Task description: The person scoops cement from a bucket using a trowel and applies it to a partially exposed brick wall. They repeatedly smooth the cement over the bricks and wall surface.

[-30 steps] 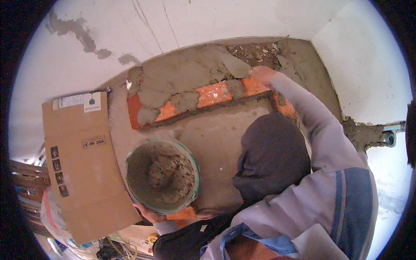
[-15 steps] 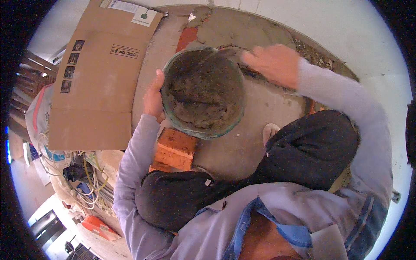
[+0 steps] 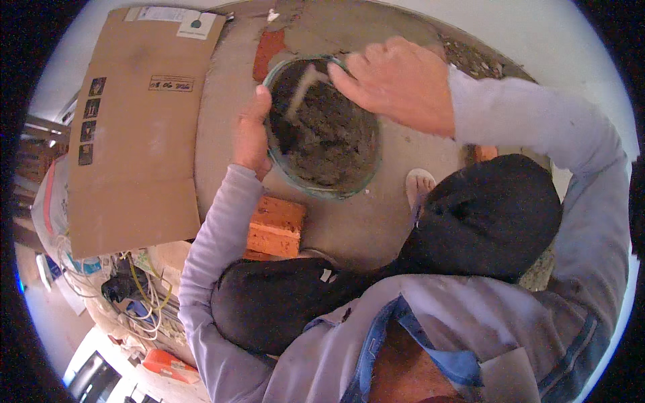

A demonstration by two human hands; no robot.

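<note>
Bucket: a round bucket (image 3: pixel 321 127) with a greenish rim sits on the grey cement floor (image 3: pixel 363 221), just in front of the crouching person's knees, between the two hands.
Contents: dark grey wet mortar (image 3: pixel 329 134) fills most of the bucket; its surface is rough and lumpy.
Left hand: the left hand (image 3: pixel 251 134) is clamped on the bucket's left rim, thumb at the edge and fingers down the outer wall, gripping it.
Right hand: the right hand (image 3: pixel 396 84) hangs over the bucket's upper right rim, fingers curled down toward the mortar. A pale, straight handle or blade (image 3: pixel 301 88) slants into the mortar just left of the fingertips; I cannot tell whether the fingers actually hold it, nor whether the hand is closed on anything.
Sleeves: both arms wear pale lilac sleeves (image 3: pixel 215 255); the right one arches in from the far right and over the knee.
Knees: dark trousers (image 3: pixel 484 215) cover both knees, which sit just below the bucket.
Foot: a light sandal toe (image 3: pixel 418 185) shows beside the right knee, near the bucket's lower right edge.
Bricks: an orange brick (image 3: pixel 274 227) lies right below the bucket, near the left forearm; another reddish brick (image 3: pixel 269 54) lies just beyond the bucket's upper left rim.
Cardboard: a flattened brown cardboard sheet (image 3: pixel 134 134) lies on the floor left of the left hand, close but apart from the bucket.
Clutter: tangled cables (image 3: pixel 144 295) lie past the cardboard's lower edge.
</note>
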